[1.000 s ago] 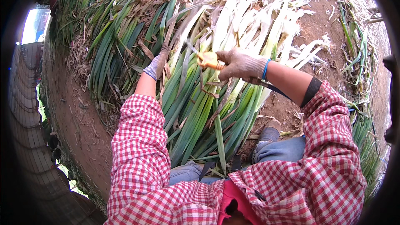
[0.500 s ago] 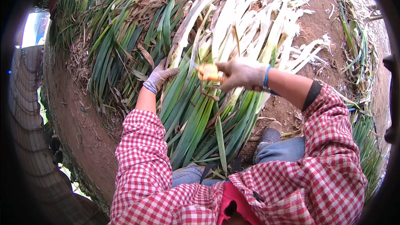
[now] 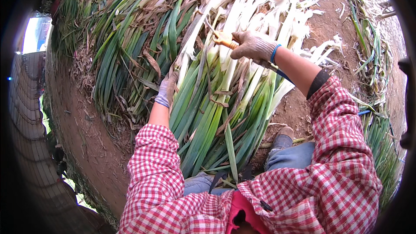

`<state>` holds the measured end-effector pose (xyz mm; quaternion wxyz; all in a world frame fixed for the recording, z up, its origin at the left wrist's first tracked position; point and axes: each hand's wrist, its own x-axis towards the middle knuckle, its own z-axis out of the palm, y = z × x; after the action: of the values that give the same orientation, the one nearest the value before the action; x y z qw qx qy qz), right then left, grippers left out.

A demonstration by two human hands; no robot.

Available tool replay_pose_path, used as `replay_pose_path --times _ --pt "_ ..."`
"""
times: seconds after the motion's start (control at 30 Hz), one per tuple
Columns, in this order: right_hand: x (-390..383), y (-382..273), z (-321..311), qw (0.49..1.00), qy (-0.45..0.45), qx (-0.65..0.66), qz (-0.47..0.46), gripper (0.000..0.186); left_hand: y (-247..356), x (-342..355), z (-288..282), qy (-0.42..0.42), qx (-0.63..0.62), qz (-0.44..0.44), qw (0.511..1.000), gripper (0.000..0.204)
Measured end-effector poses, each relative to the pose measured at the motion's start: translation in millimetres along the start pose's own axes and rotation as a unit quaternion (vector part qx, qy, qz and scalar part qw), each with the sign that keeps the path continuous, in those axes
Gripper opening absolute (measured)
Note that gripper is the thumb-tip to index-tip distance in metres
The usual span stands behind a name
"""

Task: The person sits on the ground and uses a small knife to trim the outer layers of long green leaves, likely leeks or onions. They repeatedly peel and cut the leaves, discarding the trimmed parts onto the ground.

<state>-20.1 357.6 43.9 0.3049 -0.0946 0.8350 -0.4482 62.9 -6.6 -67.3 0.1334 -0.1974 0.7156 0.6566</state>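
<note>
My gloved right hand is closed on a tool with a yellow-orange handle and a thin metal blade, held over the white ends of a spread heap of leeks. My gloved left hand grips a leek stalk at the left side of this heap, below and left of the tool; its fingers are partly hidden by leaves. Long green leaves run toward my knees, some dry and brown among them.
More leeks and dry leaves lie at the upper left, and another row runs along the right on brown soil. My boot is beside the heap. A tiled roof-like surface lines the far left edge.
My left hand has moved downward, toward me, along the leeks. The tool in my right hand dipped half a second ago and is now higher and farther right.
</note>
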Motion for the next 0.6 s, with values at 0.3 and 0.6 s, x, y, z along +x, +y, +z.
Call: replay_pose_path --times 0.3,0.6 --pt "37.5 6.5 -40.0 0.997 0.048 -0.029 0.061 0.061 -1.4 -2.3 12.6 0.063 0.129 -0.235 0.961 0.058" --pt "59.6 15.7 -42.7 0.985 0.130 -0.102 0.041 0.060 18.0 -17.3 15.2 0.066 0.199 -0.224 0.952 0.068"
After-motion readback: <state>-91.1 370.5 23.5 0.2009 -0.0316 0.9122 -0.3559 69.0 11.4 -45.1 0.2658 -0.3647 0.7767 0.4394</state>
